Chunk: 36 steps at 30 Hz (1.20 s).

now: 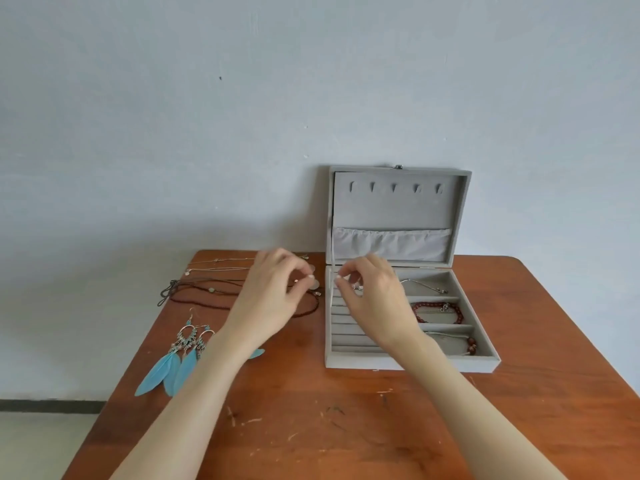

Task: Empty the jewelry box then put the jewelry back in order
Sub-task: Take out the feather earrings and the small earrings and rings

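Jewelry box [412,364] open at table's [311,427] back right. Your right hand [372,296] pinches small silver piece over ring rolls; left hand [273,292] pinches something pale beside. Probably refilling step. Next: press piece gently into slot.

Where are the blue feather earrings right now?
The blue feather earrings lie on the table, left of the jewelry box, beside the left forearm.

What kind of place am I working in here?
Probably a plain room at home: a scuffed wooden table against a bare pale wall, an open grey jewelry box, and feather earrings beside it.
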Each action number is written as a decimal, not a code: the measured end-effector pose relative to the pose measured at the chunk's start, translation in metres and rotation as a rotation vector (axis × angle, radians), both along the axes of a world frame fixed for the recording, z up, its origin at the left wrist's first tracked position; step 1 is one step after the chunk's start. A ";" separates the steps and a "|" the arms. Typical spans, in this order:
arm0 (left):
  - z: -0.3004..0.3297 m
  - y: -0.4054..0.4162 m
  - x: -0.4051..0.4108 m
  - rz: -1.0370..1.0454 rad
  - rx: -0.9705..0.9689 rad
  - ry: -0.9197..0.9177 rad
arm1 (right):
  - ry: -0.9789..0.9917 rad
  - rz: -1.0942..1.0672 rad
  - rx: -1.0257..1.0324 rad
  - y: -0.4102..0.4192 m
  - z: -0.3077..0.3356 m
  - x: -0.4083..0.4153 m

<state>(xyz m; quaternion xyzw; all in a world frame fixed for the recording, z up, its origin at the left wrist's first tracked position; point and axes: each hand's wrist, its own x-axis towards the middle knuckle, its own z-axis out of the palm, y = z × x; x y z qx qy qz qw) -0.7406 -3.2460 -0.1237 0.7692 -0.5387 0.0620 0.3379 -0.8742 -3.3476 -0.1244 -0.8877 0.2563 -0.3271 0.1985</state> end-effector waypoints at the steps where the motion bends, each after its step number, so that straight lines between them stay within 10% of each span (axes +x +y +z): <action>1: 0.002 0.013 0.006 0.019 0.007 0.041 | -0.014 0.042 0.016 0.012 0.002 0.004; 13: -0.008 0.087 0.041 0.167 0.378 0.243 | 0.154 0.134 0.229 0.091 -0.029 0.065; 36: 0.007 0.079 0.024 0.090 0.056 0.263 | -0.050 0.122 0.223 0.070 -0.004 0.034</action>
